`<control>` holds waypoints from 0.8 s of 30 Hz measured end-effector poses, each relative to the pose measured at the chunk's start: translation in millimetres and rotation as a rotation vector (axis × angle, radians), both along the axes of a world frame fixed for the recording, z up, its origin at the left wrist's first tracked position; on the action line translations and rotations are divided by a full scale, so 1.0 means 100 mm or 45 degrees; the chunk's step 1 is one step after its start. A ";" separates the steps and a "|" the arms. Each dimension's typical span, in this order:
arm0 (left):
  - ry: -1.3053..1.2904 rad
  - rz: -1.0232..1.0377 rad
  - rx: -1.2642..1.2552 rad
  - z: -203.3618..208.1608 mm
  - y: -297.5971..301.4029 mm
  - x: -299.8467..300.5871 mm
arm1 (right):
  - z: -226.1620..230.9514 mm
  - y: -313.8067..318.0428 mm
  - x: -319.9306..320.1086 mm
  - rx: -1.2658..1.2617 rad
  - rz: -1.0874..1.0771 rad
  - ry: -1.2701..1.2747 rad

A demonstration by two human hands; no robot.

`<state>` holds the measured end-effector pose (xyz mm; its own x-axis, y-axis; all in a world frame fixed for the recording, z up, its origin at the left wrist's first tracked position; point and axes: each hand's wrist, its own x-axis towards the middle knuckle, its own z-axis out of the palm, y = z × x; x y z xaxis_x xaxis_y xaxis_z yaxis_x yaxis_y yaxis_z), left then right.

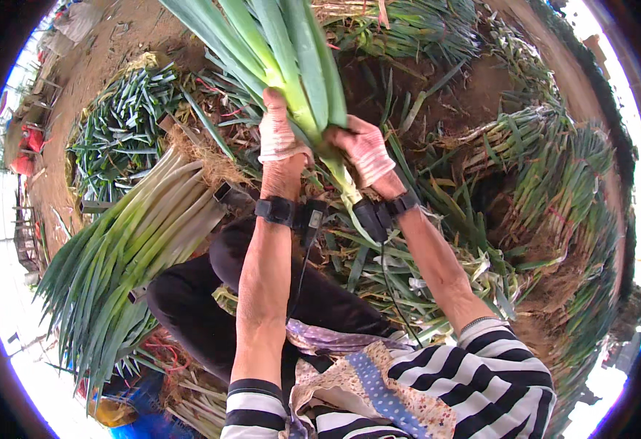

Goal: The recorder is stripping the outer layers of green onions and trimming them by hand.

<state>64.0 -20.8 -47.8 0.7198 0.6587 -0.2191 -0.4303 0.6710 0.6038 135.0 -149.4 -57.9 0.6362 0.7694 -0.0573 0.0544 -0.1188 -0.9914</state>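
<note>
A large green onion (pixel 302 113) is held up in front of me, its broad leaves fanning toward the top edge and its stalk slanting down to the right. My left hand (pixel 282 132), in a pale fabric wrap or fingerless glove, grips the stalk from the left with the thumb pointing up along it. My right hand (pixel 364 150), likewise covered, has its fingers curled against the stalk's other side. Below the hands hangs the stalk's lower end (pixel 348 192) with loose outer skin; the root tip is partly hidden near my right wrist.
A pile of green onions (pixel 126 241) with pale stalks rests at my left, beside my knees. Another stack (pixel 130 110) stands farther left. Long heaps of unpeeled green onions (pixel 562 175) line the right. Peeled leaves (pixel 437 271) litter the ground. A blue object (pixel 152 424) lies lower left.
</note>
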 end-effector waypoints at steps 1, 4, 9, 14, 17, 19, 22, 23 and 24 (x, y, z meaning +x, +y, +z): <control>-0.096 0.019 0.033 0.00 0.07 -0.02 | 0.03 -0.02 -0.10 0.286 -0.056 0.012; 0.024 0.250 0.040 0.07 0.14 -0.03 | 0.21 -0.39 -0.41 0.682 -0.375 1.015; 0.075 0.199 -0.226 0.14 0.23 -0.14 | 0.19 -1.74 -0.74 -0.202 -0.231 -0.020; 0.113 0.316 -0.040 0.19 0.37 -0.17 | -0.72 -3.02 -1.03 -1.298 0.249 -0.905; 0.034 0.283 0.024 0.22 0.56 -0.22 | -0.95 -4.57 -1.24 -2.244 0.714 -0.307; -0.052 0.173 -0.115 0.35 0.54 -0.24 | -0.38 -4.95 -1.39 -2.507 1.005 -0.114; -0.444 0.070 -0.056 0.27 0.75 -0.57 | -0.18 -4.32 -0.85 -2.205 0.663 0.035; -0.501 -0.046 0.086 0.25 0.67 -0.45 | -0.29 -4.37 -0.70 -2.200 0.380 -0.086; -0.518 0.057 0.052 0.29 0.56 -0.38 | -0.29 -4.04 -0.59 -2.010 0.071 -0.322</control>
<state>26.5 35.3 -18.5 0.7127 0.6936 0.1043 -0.6676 0.6252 0.4042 76.0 -553.0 -87.2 0.7266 0.0653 -0.6840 0.2298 -0.9613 0.1523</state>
